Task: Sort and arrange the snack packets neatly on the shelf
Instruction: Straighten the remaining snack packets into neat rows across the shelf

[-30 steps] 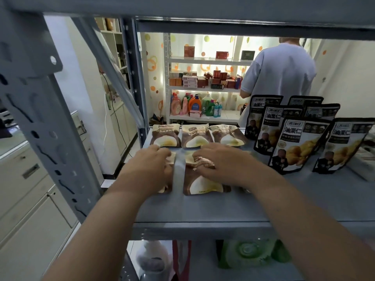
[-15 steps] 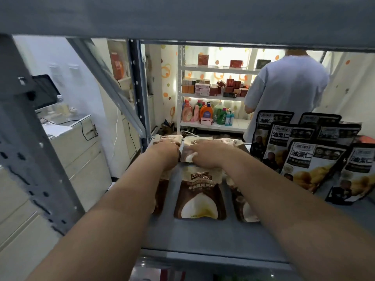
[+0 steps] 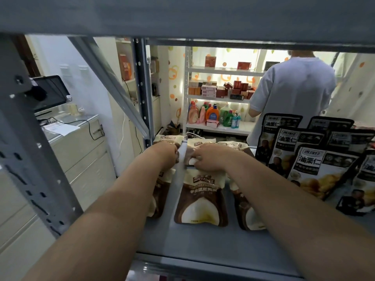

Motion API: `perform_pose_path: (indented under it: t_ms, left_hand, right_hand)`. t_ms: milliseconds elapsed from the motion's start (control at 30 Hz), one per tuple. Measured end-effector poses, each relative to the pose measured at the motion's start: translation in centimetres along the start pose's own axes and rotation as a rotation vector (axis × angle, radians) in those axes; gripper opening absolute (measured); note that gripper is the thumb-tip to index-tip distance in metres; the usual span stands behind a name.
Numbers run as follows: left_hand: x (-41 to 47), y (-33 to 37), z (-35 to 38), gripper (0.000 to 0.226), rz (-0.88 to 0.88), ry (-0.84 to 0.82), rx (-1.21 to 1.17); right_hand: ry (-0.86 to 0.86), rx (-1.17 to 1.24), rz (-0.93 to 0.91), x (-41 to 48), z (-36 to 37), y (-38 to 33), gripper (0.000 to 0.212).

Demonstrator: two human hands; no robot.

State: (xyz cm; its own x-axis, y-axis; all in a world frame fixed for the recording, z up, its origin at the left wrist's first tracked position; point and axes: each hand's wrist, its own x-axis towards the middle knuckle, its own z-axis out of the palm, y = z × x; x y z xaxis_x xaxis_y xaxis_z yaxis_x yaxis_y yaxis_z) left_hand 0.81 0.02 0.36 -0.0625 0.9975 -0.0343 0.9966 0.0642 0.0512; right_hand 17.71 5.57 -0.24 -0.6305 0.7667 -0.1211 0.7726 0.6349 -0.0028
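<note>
Brown-and-cream snack packets lie flat in two rows on the grey shelf (image 3: 203, 240). In the front row, the middle packet (image 3: 200, 197) is fully visible, while the left packet (image 3: 160, 199) and the right packet (image 3: 249, 216) are partly hidden under my forearms. My left hand (image 3: 164, 155) grips the back-left packet (image 3: 166, 138) with curled fingers. My right hand (image 3: 211, 159) pinches the lower edge of the back-middle packet (image 3: 199, 143). A third back packet (image 3: 233, 144) peeks out behind my right hand.
Several black snack packets (image 3: 316, 169) stand leaning at the right of the shelf. A grey upright post (image 3: 144, 94) stands at the back left corner. A person in a light shirt (image 3: 292, 94) faces a white shelf of bottles (image 3: 213, 116) beyond.
Both hands have moved from the front row of brown packets to the back row, leaving the front packets lying flat. Over the last half second they have stayed nearly still.
</note>
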Motion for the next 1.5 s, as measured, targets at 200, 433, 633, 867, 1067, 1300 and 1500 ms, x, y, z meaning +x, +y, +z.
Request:
perform_pose_path:
  t_ms: [200,433,633,867,1067,1300,1500]
  left_hand:
    - [-0.8,0.2,-0.5,0.032,0.024,-0.015,0.039]
    - [-8.3,0.3,0.6,0.038,0.052,0.144,-0.071]
    - [-13.0,-1.6,3.6,0.055,-0.006,0.046,-0.071]
    - [-13.8,-1.9,4.4,0.054,-0.024,0.144,-0.066]
    - [-13.0,-1.5,4.6,0.055,-0.035,0.121,-0.045]
    - [-14.0,-1.1,3.9,0.053,0.08,0.229,-0.022]
    - [-16.0,3.6,3.6,0.051,0.338,0.367,-0.162]
  right_hand:
    - [0.012,0.02,0.013,-0.8,-0.3,-0.7,0.039]
    - [0.117,0.076,-0.06,-1.4,-0.8,-2.6,0.039]
    - [0.007,-0.012,-0.096,0.0,-1.2,-5.3,0.054]
    - [-0.084,-0.061,-0.066,1.3,-0.4,-6.0,0.054]
    - [-0.072,-0.015,-0.042,1.3,-0.2,-6.2,0.056]
    - [0.134,0.077,-0.079,-3.3,-2.3,-5.7,0.046]
    - [0.329,0.095,0.045,-12.6,0.2,-3.1,0.041]
